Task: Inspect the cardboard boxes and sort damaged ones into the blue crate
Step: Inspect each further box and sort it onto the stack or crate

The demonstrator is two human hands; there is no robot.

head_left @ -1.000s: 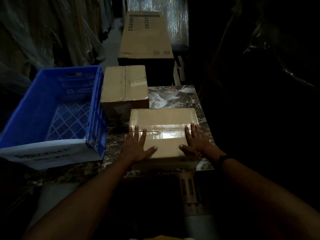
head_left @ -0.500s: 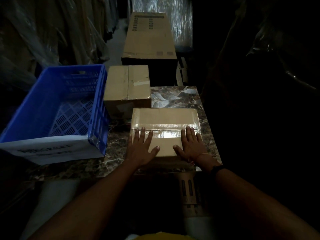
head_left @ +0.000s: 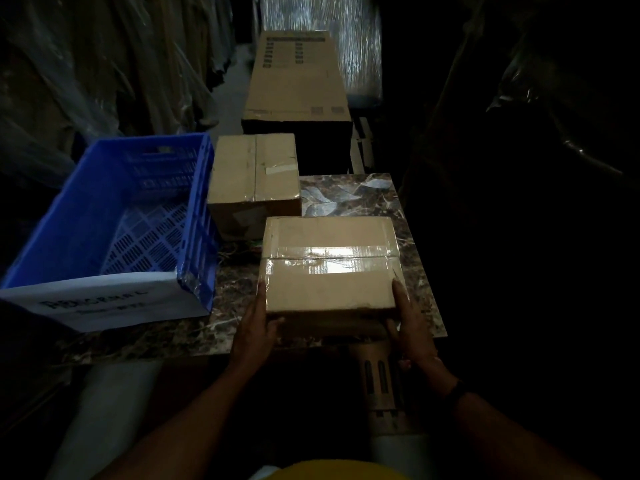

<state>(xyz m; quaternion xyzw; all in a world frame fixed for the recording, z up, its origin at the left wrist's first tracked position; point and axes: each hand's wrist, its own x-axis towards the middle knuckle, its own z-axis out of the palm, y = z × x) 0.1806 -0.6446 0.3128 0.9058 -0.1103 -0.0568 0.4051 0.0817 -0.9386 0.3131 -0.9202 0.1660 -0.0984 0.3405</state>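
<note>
The big carton beyond the table has printed rows too small to read. Your blue crate stands on the left, its white label's handwriting too blurred to read. Bare marble table shows right of the far box. The taped box sits near the front edge. Your left hand and right hand press its sides, fingers straight and together.
</note>
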